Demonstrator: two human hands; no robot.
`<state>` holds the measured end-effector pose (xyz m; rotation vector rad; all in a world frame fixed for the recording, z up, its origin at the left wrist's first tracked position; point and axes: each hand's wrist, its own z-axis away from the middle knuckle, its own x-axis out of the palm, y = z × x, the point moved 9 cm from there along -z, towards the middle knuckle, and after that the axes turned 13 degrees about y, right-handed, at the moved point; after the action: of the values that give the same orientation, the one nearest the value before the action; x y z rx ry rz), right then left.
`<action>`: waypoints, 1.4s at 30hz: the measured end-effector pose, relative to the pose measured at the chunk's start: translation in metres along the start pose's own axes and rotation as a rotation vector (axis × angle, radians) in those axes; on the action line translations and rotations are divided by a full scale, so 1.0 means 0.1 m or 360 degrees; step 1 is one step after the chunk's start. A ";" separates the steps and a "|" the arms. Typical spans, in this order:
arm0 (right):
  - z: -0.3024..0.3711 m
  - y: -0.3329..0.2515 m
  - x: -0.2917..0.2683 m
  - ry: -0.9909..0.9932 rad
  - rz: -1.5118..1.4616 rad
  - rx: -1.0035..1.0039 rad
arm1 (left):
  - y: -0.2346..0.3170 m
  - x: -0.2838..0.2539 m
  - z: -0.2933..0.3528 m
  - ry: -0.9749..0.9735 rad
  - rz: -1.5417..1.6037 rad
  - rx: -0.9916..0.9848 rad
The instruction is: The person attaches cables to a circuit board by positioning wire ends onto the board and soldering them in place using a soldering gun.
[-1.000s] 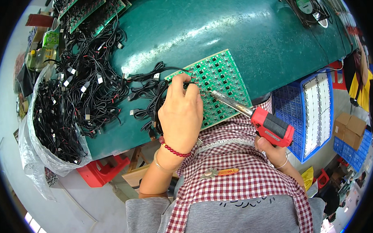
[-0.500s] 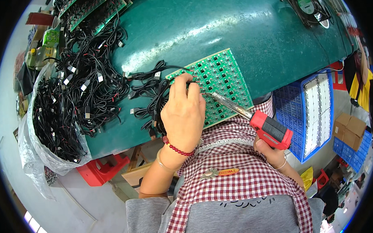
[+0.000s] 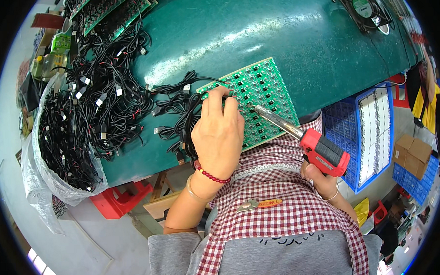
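Note:
A green circuit board (image 3: 269,94) with rows of small black parts lies at the table's near edge. Over its left side my left hand (image 3: 219,130) is closed, fingertips pinched on the end of a black cable (image 3: 192,114); the grip itself is mostly hidden by the fingers. Small red wire ends show beside the fingertips. My right hand (image 3: 321,180) grips a red and black soldering iron (image 3: 322,151) from below. Its metal barrel slants up and left over the board, the tip just right of the left fingers, and I cannot tell whether it touches.
Black USB cables (image 3: 109,93) are heaped on the left of the green table (image 3: 202,46), more in a clear plastic bag (image 3: 69,191). Other circuit boards (image 3: 99,15) sit far left. A fan (image 3: 363,9) stands far right. A blue crate (image 3: 360,137) is right of me; a red stool (image 3: 120,201) stands lower left.
The soldering iron has shifted slightly right, its tip drawing a little away from my left fingers. My left hand has barely moved. The board stays in place.

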<state>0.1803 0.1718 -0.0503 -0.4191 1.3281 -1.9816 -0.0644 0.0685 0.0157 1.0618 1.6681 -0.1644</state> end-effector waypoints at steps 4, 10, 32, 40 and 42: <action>0.00 0.02 -0.01 -0.0037 -0.0036 0.0001 | 0.01 -0.01 -0.01 0.0031 0.0011 0.0025; -0.10 -0.17 0.11 0.0037 0.0072 -0.0343 | -0.02 -0.04 -0.01 0.0056 -0.0027 -0.0051; -0.21 -0.60 0.19 0.0135 -0.0578 -0.0267 | -1.17 -1.16 -0.34 0.0549 0.0015 -0.0582; -0.39 -1.08 0.54 0.0004 -0.0823 -0.0255 | -0.10 -0.63 0.06 -0.0671 0.1121 -0.0463; -0.45 -1.19 0.63 0.0054 -0.0852 -0.0233 | -0.05 -0.51 0.12 -0.0785 0.1135 -0.0471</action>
<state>0.0644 0.1851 0.0309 -0.8905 1.4994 -2.3284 -0.0593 0.0299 0.0518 1.2025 0.7810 0.2623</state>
